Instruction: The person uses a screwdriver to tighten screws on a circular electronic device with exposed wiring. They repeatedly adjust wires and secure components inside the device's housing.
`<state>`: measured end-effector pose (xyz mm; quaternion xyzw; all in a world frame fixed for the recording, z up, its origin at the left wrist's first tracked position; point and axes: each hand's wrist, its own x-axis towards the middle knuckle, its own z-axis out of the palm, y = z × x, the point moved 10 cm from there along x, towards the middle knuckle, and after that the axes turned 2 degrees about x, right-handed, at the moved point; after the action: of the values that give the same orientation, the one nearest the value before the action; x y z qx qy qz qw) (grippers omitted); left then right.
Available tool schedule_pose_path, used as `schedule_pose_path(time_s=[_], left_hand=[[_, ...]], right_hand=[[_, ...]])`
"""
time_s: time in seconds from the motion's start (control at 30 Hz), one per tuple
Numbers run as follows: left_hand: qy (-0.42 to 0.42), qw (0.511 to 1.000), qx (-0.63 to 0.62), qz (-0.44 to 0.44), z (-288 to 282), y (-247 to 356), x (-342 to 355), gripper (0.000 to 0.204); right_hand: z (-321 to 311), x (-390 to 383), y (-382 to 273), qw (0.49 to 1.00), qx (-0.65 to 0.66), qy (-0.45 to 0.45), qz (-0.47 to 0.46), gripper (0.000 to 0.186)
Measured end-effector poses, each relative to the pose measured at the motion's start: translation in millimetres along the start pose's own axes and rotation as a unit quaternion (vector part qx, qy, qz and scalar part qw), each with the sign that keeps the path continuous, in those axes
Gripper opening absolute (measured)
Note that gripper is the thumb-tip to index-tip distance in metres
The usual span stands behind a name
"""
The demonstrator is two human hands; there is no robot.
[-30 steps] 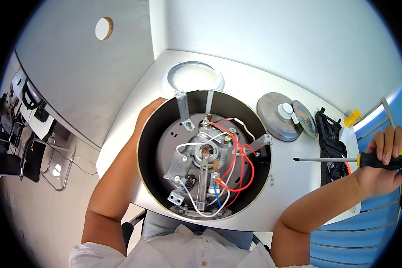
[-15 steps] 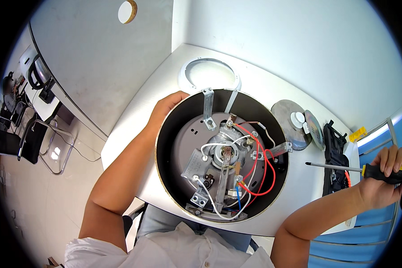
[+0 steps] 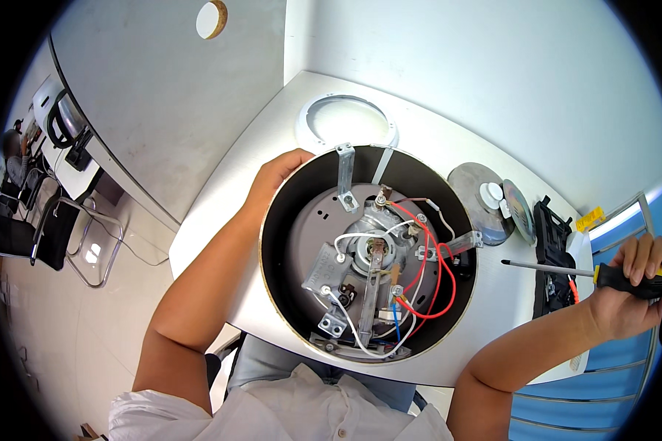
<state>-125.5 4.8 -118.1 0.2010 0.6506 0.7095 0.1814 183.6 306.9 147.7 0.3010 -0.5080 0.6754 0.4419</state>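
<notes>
Showing the round black-walled appliance shell [image 3: 368, 257] open-side up at the near edge of the white table [image 3: 221, 220], its red, white and blue wires [image 3: 426, 287] and metal brackets exposed, lying as it did a second ago; the left hand [image 3: 279, 176] remains wrapped on the far-left rim; the right hand [image 3: 632, 283], closed on the black-and-yellow-handled screwdriver [image 3: 566, 270], stays out to the right, shaft aimed at the shell but not yet touching a screw; beyond lie a white ring [image 3: 312, 125] and grey metal discs [image 3: 485, 195]

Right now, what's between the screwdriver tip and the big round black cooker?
Only bare white tabletop in the head view, between the black-handled screwdriver in the right hand and the cooker.
</notes>
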Motion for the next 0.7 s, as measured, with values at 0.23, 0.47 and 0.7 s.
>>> schedule_pose_path(time_s=[0.23,0.47,0.7], left_hand=[[0.018,0.993,-0.109,-0.038,0.8,-4.8,0.1,0.013],[0.059,0.991,-0.112,-0.049,-0.2,-4.3,-6.7,0.012],[0.057,0.992,0.094,0.054,0.1,21.4,-8.8,0.011]], right_hand=[[10.0,-1.5,6.2,1.000,-0.013,-0.019,0.004,0.027],[23.9,-2.6,11.8,0.999,-0.025,-0.048,0.007,0.030],[26.9,-2.1,8.5,0.996,-0.037,-0.077,-0.010,0.035]])
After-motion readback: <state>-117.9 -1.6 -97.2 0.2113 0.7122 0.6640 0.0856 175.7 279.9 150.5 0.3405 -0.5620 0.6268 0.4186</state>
